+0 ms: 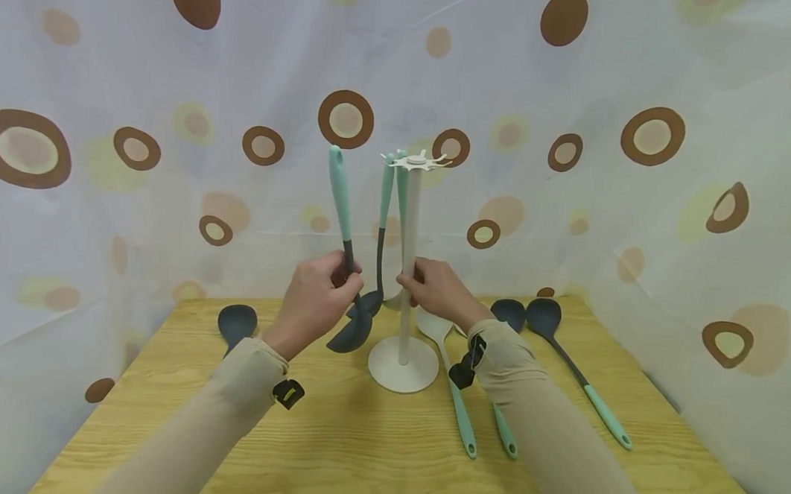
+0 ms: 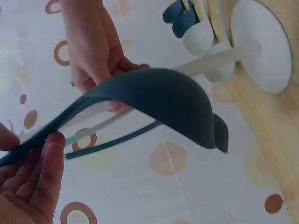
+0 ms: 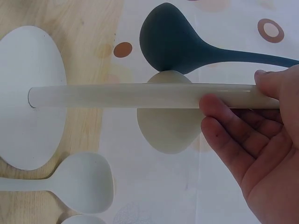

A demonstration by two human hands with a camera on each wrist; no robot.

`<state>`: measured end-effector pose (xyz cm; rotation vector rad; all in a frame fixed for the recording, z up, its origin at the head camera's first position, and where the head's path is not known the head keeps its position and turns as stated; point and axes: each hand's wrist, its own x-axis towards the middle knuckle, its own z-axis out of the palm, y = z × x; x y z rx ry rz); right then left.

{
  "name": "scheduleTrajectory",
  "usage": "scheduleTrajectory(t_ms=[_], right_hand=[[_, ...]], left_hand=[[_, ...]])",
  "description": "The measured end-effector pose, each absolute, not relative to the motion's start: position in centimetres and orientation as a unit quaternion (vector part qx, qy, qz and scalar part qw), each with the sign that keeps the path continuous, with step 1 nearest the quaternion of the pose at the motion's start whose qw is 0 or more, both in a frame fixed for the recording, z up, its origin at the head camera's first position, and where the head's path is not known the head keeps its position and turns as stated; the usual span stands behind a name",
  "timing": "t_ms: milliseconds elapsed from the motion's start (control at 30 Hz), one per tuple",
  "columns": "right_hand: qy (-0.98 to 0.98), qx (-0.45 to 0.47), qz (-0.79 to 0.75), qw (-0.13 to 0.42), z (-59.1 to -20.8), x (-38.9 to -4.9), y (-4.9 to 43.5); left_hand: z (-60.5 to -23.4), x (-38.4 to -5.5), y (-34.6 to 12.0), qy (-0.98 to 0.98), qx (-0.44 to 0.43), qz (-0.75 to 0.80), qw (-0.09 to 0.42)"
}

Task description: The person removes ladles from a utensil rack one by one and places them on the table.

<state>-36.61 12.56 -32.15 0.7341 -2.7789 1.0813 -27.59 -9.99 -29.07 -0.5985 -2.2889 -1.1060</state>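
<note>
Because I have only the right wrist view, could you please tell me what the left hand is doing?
Observer: The left hand grips a dark ladle by its shaft, bowl down.
Operator: Thank you; is that ladle hanging on the stand?
Observer: No, its mint handle ends to the left of the stand's top, apart from it.
Operator: And may I ask what lies on the left part of the table?
Observer: A dark utensil, partly hidden by the left sleeve.

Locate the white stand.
In the head view, the white stand is upright near the middle of the table, its pole gripped by the right hand, right of the ladle in the left hand.
</note>
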Motion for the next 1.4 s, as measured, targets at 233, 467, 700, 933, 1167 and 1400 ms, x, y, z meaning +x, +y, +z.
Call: scheduleTrajectory(t_ms=[233,467,700,933,1167,1400], right_hand=[[-0.901,0.238,0.362,0.034,-32.1,-36.6,12.6],[-0.9,0.233,0.367,0.035,-32.2,-36.7,12.9],[-0.899,0.238,0.366,0.04,-32.3,-36.8,13.1],[-0.898,0.241,0.365,0.037,-32.5,-36.7,13.1],[-0.898,0.247,0.363,0.038,-32.4,-36.8,12.8],[-0.896,0.247,0.368,0.031,-32.4,-36.9,12.5]], left_hand=[[-30.3,-27.3,-12.7,-0.869,-0.281,-0.332,0.238],[-31.9,-27.8,-14.8,-0.89,-0.316,-0.234,0.231],[-35.2,-28.9,-16.8,-0.903,-0.347,-0.083,0.238],[-38.8,-29.6,-18.4,-0.919,-0.348,-0.005,0.185],[-40.9,-29.3,-19.4,-0.902,-0.382,0.053,0.196],[-42.4,-28.9,-20.0,-0.89,-0.403,0.096,0.189]])
